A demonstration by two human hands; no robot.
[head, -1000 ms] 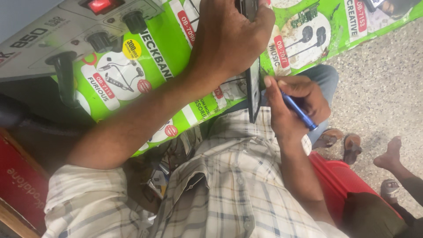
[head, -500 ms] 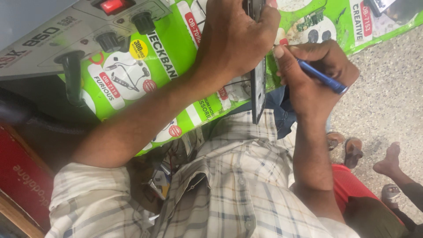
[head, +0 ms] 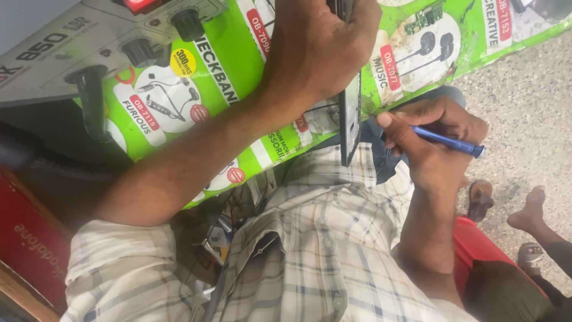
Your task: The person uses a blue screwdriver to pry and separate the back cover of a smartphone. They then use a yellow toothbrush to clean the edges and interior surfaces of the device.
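My left hand (head: 322, 53) reaches up over the green sheet and is closed around the top of a thin dark phone-like slab (head: 350, 122), which stands on edge and points down toward my checked shirt. Just right of the slab's lower end is my right hand (head: 435, 146). It pinches a slim blue screwdriver-like tool (head: 448, 142) that lies almost level, its tip hidden behind the fingers close to the slab.
A green printed sheet (head: 226, 71) covers the worktop. A grey machine (head: 71, 53) with black knobs and a red switch sits at upper left. There is a red box (head: 27, 238) at lower left, and another person's bare foot (head: 530, 211) and a sandal (head: 479, 200) rest on the speckled floor.
My right hand has shifted to the right with the blue tool, which now lies flatter. My left hand keeps the same hold on the slab.
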